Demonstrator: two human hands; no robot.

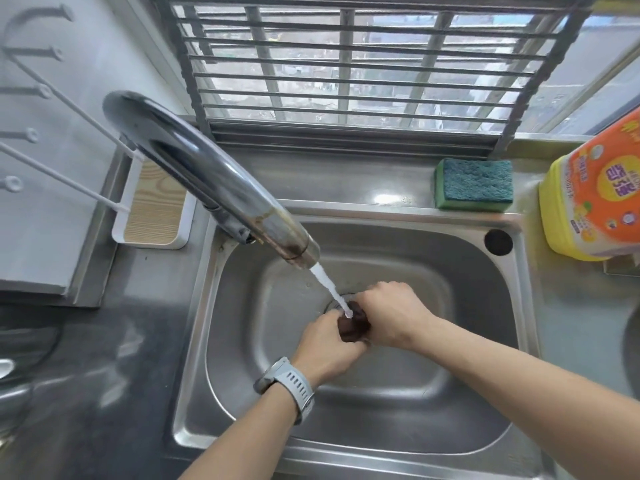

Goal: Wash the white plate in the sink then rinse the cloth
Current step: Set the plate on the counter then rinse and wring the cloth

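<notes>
Both my hands are down in the steel sink (491, 382), over the drain. Between them is a bunched dark brown cloth (354, 328). My left hand (327, 344), with a grey watch on its wrist, grips the cloth's near side. My right hand (389, 315) grips its far right side. Water runs from the tap (221, 188) in a white stream (330, 289) straight onto the cloth. Most of the cloth is hidden inside my fingers. No white plate shows in the sink.
A green and yellow sponge (474, 183) lies on the ledge behind the sink. A yellow detergent bottle (595, 199) stands at the right. A white rack with a wooden base (154, 209) sits left of the tap. Dark counter lies at the left.
</notes>
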